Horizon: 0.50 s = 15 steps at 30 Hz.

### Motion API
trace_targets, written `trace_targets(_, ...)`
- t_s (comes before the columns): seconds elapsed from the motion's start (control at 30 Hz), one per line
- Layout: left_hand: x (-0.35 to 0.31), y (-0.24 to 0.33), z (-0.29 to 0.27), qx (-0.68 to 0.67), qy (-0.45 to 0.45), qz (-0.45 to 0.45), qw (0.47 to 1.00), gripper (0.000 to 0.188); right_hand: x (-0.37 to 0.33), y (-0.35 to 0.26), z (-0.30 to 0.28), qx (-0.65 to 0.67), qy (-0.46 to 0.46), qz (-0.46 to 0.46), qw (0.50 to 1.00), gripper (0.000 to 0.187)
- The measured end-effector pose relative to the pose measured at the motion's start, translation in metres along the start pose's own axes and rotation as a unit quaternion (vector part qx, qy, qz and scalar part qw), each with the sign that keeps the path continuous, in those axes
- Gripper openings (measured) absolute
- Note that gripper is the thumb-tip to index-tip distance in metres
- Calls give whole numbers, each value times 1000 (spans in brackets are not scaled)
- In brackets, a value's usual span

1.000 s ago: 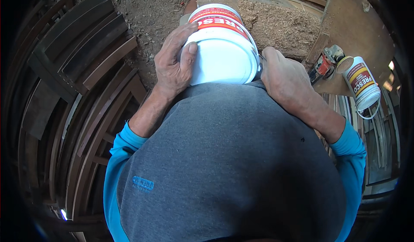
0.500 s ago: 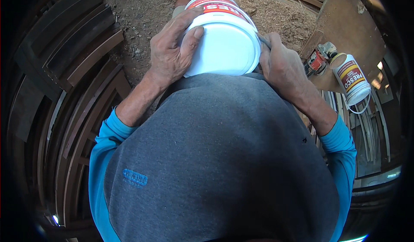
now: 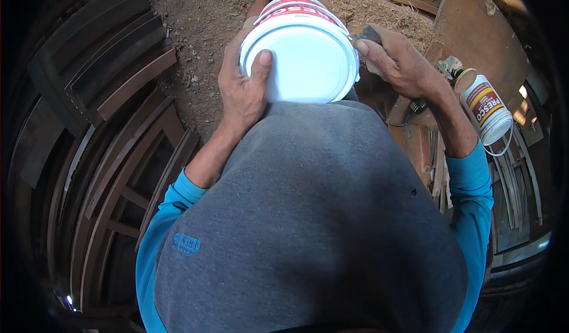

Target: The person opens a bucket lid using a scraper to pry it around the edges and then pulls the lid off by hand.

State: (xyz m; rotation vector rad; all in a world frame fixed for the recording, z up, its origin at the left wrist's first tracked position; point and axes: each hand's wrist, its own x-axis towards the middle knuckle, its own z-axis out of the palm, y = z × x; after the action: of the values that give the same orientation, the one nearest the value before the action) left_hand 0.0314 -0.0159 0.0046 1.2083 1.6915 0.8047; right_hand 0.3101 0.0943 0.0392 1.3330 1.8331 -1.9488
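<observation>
Now left hand (image 3: 243, 93) alone grips the tub (image 3: 299, 54) against my belly; it could slip. Right hand (image 3: 403, 63) is closed on a dark tool (image 3: 368, 34).

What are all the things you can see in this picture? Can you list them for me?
bucket: one, white with a red band and a white lid, top centre, held against the body
smaller tub: one, white and red with a wire handle, lying on its side at the right
sawdust pile: one, tan, top right behind the bucket
curved wooden frames: many, dark brown, stacked along the left
wood strips: several, pale, right edge
dirt floor: reddish brown, top left
left hand: on the bucket's side, thumb on the lid
right hand: beside the bucket's rim, holding a small dark thing I cannot identify
</observation>
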Motion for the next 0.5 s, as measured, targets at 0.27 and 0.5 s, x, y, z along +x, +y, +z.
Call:
trace_targets(0.27,46,13,-2,14,-173,5,985,50,-42,33,46,204,18,47,978,44)
trace_targets(0.5,50,13,-3,23,-195,7,981,48,-38,55,67,316,21,4,948,52)
